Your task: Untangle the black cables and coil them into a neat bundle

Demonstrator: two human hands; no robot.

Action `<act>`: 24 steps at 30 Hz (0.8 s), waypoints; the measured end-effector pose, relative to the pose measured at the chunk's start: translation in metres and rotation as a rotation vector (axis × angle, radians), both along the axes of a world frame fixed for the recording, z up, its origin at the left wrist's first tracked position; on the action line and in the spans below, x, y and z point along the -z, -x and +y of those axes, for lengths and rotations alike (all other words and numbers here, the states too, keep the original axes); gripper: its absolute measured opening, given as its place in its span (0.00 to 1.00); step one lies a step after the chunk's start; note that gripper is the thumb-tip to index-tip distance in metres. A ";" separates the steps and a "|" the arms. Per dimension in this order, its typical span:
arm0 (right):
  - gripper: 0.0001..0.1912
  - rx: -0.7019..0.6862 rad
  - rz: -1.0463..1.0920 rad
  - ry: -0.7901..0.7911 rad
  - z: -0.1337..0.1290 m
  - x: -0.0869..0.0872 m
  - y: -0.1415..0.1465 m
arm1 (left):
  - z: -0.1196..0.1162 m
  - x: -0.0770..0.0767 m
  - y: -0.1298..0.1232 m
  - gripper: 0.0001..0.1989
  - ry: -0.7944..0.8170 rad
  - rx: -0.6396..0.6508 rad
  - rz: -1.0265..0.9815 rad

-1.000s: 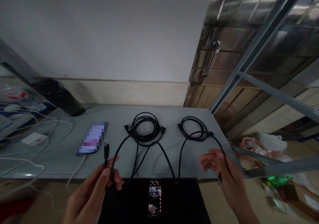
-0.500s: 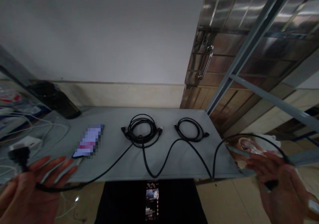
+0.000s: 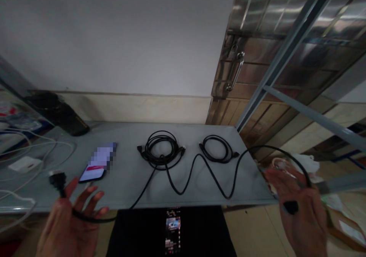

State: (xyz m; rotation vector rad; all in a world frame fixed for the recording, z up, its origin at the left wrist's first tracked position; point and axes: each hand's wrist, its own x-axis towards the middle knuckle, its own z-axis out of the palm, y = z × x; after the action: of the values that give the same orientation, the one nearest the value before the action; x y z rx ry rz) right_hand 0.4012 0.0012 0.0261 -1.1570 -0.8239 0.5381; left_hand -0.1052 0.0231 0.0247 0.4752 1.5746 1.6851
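My left hand [image 3: 74, 222] grips a black cable [image 3: 264, 147] just behind its plug [image 3: 58, 180], thumb on the cord and other fingers loosely curled. My right hand [image 3: 301, 211] is closed around the cable's other end, where a dark plug [image 3: 291, 207] pokes out by the palm. Between my hands the cord runs in slack zigzag bends over the grey tabletop [image 3: 122, 188]. Part of it passes by a larger coil of black cable [image 3: 148, 150]. A smaller black coil [image 3: 204, 152] lies to the right of that one.
A lit phone [image 3: 98, 165] lies at left, near white cords and a white adapter [image 3: 25, 164]. Behind them a dark bottle [image 3: 71, 120] rests on its side. A metal frame post [image 3: 271, 70] rises at right. Below the table edge a dark surface [image 3: 137, 234] holds a glowing screen.
Both hands have come inward, the left to the right and the right to the left, each still gripping its cable end. The cord between them has bunched into tighter bends.
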 end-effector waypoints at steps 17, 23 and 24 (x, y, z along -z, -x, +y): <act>0.16 -0.986 -0.660 0.165 0.008 -0.010 0.171 | 0.007 -0.043 -0.143 0.17 -0.003 0.552 -0.513; 0.08 -0.913 -0.875 0.097 0.029 -0.014 0.175 | 0.026 -0.081 -0.141 0.18 -0.164 0.708 -0.678; 0.09 -0.897 -0.901 0.066 0.036 -0.015 0.177 | 0.032 -0.085 -0.140 0.20 -0.185 0.735 -0.691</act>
State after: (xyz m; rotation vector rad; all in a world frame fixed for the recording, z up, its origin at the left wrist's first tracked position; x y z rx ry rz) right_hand 0.2242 0.0367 0.0411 -1.0322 -2.1621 0.7683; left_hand 0.0350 0.0553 0.1102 0.4255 0.6271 1.2168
